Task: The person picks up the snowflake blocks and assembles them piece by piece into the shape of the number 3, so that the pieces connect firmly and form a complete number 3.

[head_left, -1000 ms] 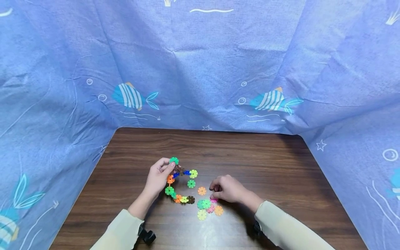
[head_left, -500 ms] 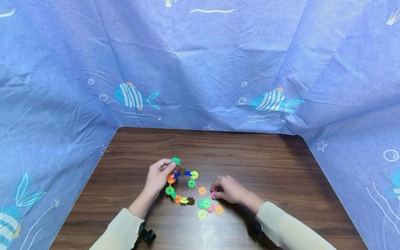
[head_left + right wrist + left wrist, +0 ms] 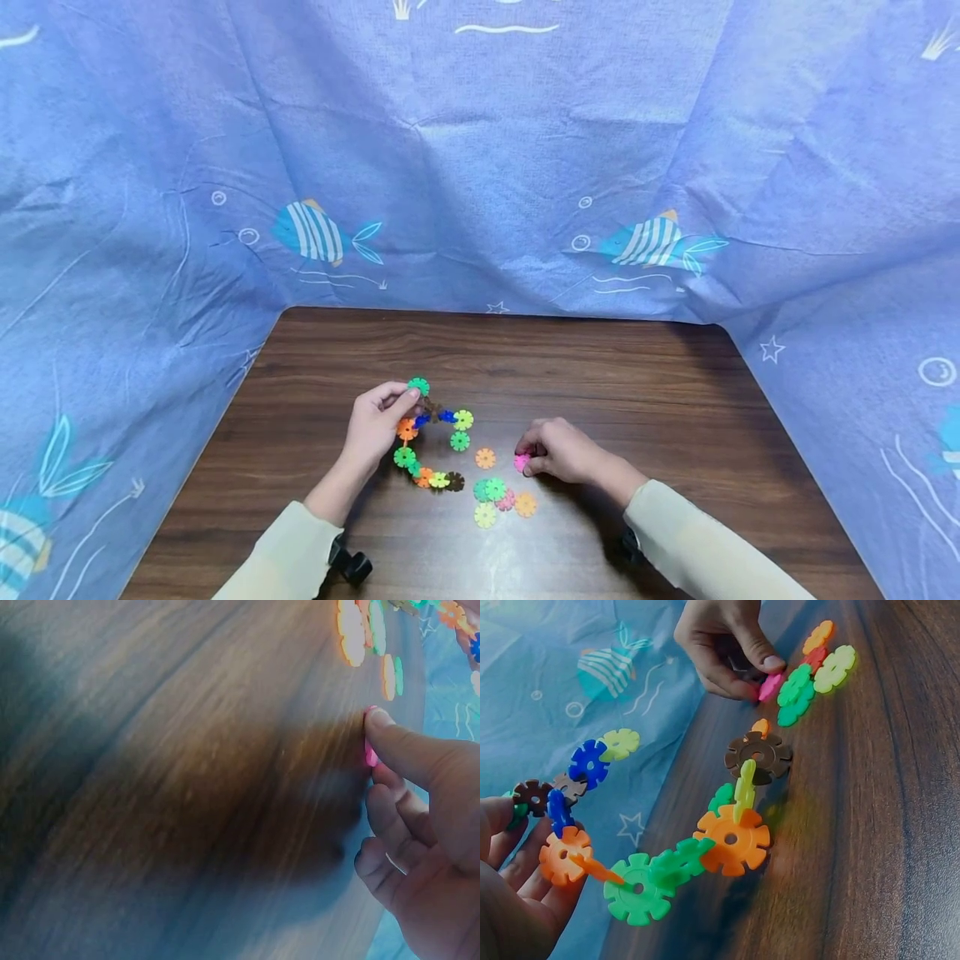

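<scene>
My left hand [image 3: 372, 427] grips one end of a chain of interlocking flower-shaped plastic discs, near its green disc [image 3: 418, 386]. From there the chain curves through brown, blue, orange [image 3: 732, 839], green [image 3: 638, 889] and yellow discs to a dark brown disc [image 3: 757, 756]. A yellow-green disc [image 3: 463, 419] tips a short branch beside the blue ones. Between thumb and fingertips, my right hand [image 3: 561, 452] pinches a single pink disc [image 3: 521, 463], right of the loose discs. The right wrist view shows this pink disc [image 3: 370, 737] edge-on at the thumb tip.
Loose discs lie on the brown wooden table [image 3: 637, 375]: a green one [image 3: 460, 441], an orange one [image 3: 485, 458], and a cluster with green [image 3: 495, 489], red-pink [image 3: 506, 500], orange [image 3: 526, 505] and yellow-green [image 3: 485, 515] discs. A blue fish-print cloth [image 3: 480, 167] hangs around the table.
My right hand has picked the pink disc from beside the cluster and shifted slightly away and to the right with it. The left hand has stayed nearly still with the chain.
</scene>
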`<move>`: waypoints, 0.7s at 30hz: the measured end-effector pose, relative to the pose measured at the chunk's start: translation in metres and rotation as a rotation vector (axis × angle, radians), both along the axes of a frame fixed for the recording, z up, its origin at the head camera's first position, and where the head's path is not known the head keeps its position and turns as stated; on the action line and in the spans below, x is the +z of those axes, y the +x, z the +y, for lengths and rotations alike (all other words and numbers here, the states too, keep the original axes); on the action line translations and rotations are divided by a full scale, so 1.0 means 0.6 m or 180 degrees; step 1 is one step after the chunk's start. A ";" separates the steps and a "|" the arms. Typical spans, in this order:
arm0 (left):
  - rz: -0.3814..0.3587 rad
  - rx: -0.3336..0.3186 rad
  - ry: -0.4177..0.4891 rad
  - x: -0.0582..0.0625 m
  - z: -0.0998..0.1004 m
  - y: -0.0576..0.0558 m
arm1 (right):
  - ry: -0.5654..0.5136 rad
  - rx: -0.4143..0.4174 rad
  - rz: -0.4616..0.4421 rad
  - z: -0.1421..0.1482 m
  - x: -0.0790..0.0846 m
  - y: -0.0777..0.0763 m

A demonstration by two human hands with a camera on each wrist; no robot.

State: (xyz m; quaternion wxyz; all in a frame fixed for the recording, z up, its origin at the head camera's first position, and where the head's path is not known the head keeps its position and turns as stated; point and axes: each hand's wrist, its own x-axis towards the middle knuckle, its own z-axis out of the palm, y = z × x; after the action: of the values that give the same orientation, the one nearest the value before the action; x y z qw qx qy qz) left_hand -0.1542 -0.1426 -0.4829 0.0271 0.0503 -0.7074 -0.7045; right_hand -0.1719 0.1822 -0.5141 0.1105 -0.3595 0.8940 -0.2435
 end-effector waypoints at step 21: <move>-0.0042 -0.0386 -0.0059 0.007 -0.016 -0.002 | -0.1199 -0.0440 -0.0230 -0.100 0.118 -0.098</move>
State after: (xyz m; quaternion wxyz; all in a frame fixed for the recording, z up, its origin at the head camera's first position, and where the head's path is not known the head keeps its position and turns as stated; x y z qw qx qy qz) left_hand -0.1555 -0.1524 -0.4784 -0.0198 0.0118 -0.7158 -0.6979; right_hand -0.2306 0.1219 -0.4436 0.0563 -0.3026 0.8507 -0.4262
